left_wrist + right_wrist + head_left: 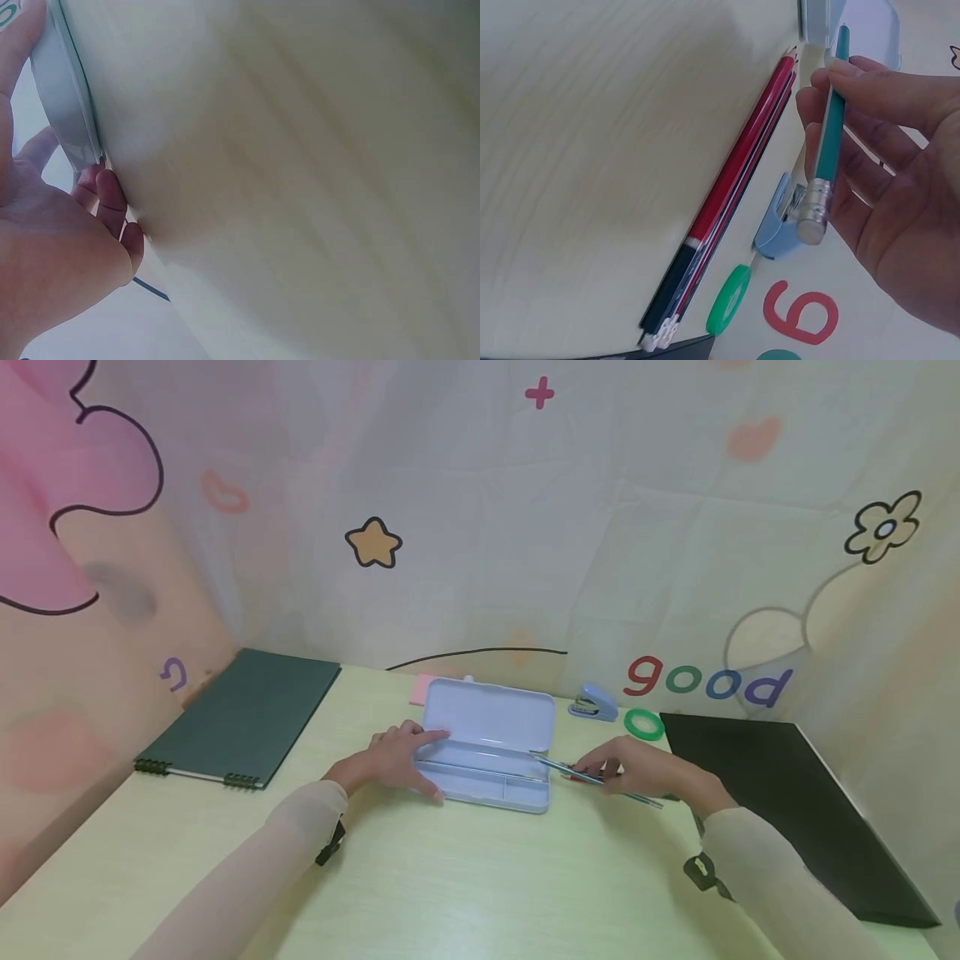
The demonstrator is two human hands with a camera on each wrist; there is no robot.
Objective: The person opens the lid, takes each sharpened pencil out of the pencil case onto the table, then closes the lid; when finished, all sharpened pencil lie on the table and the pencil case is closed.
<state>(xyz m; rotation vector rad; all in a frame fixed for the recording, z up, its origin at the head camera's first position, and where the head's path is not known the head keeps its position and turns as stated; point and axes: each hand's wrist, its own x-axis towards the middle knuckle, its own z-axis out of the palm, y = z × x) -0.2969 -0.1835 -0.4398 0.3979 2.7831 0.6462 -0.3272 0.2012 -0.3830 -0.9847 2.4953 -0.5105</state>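
Observation:
A pale blue pencil case (489, 714) lies with its lid raised, showing long compartments and a small one at front right. My left hand (395, 758) grips its left end, thumb at the front edge; the left wrist view shows fingers curled at the corner of the case (66, 90). My right hand (637, 766) pinches a green pencil (831, 135) with a metal band and eraser end. The pencil's far tip overlaps the right edge of the case in the head view. Under this hand, red-and-black pencils (739, 161) lie side by side on the table.
Behind and right stand a blue stapler (594, 703) and a green tape roll (643, 724). A black flat board (787, 810) lies far right, a dark green spiral notebook (247, 714) far left. Pink paper (420, 688) shows behind the case, before a printed curtain (480, 527).

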